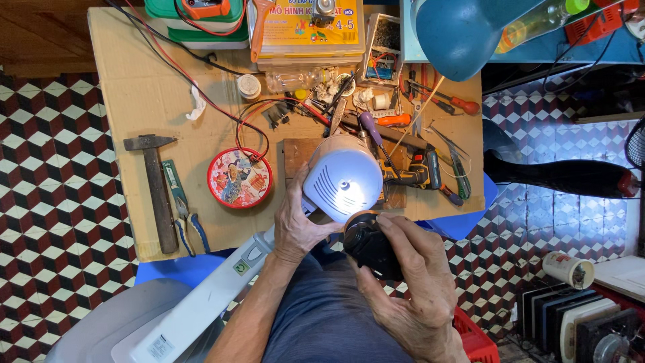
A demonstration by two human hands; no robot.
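My left hand [296,222] grips the neck of a white fan motor housing [342,176], which sits at the top of a long white stand [201,306] lying across my lap. Pressed against the lower right of the housing is a small black round part [371,245], held by my right hand [410,279]. Both hands are above my lap, at the near edge of a cardboard-covered work surface [134,87].
On the cardboard lie a hammer [156,188], blue-handled pliers [185,215], a round red tin [240,178], screwdrivers [443,101], a cordless drill [413,171] and red and black wires. A blue lamp shade [463,30] hangs at top right. Patterned tiles cover the floor; fan parts stand at lower right.
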